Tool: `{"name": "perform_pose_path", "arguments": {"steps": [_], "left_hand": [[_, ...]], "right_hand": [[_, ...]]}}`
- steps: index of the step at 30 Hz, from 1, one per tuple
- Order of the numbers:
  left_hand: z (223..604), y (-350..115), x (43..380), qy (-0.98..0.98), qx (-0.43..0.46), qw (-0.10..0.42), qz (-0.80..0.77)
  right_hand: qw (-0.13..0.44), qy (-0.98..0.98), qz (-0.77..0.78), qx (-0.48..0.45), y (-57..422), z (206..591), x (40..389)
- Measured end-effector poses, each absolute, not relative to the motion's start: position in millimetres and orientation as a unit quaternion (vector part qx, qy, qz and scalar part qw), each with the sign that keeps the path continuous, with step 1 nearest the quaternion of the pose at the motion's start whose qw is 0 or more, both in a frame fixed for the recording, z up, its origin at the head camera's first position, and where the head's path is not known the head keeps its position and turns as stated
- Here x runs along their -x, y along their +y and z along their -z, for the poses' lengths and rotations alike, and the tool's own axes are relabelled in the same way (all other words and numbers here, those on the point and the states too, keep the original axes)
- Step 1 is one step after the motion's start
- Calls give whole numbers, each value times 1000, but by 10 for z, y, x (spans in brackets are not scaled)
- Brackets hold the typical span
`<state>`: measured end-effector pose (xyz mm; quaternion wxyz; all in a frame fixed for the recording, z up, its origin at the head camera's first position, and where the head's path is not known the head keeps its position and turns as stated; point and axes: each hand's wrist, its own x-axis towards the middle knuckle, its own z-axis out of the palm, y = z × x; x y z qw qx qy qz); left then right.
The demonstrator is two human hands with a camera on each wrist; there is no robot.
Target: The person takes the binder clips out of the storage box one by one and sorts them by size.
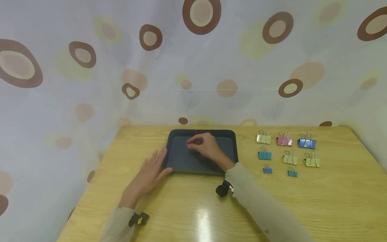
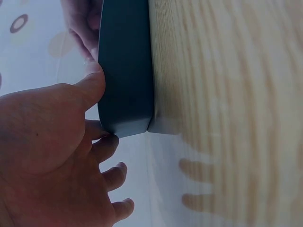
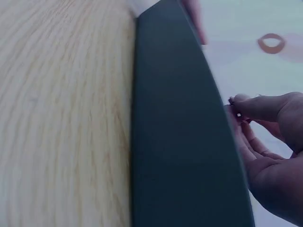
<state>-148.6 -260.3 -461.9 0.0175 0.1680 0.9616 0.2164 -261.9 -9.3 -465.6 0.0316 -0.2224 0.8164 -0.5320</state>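
Observation:
A dark, shallow rectangular tray (image 1: 199, 164) lies on the table. Over its inside, my right hand (image 1: 205, 146) pinches a small reddish binder clip (image 3: 235, 108) between thumb and fingertips; the fingers mostly cover it. My left hand (image 1: 151, 174) rests at the tray's left front corner, fingers extended along the left side. In the left wrist view, the thumb (image 2: 92, 85) touches the front wall near the rim, while the other fingers are spread by the corner. The tray's floor is hidden in both wrist views.
Right of the tray stand several binder clips in rows: large ones in the back row, including a pink clip (image 1: 284, 141) and a blue clip (image 1: 307, 144), medium ones such as a teal clip (image 1: 264, 155), and small ones like a blue clip (image 1: 267, 170). Patterned cloth (image 1: 193, 67) hangs behind the table.

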Motion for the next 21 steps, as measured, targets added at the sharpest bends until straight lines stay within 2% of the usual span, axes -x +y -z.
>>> {"name": "perform_pose_path", "arguments": {"steps": [6,21], "left_hand": [[4636,-2590,1499,962,-171,16,-213],[4634,-2561,1503,960,-173,14,-221]], "right_hand": [[38,791,574,209,125,4616,2469],[-6,740,630,236,466,4697,2088]]}}
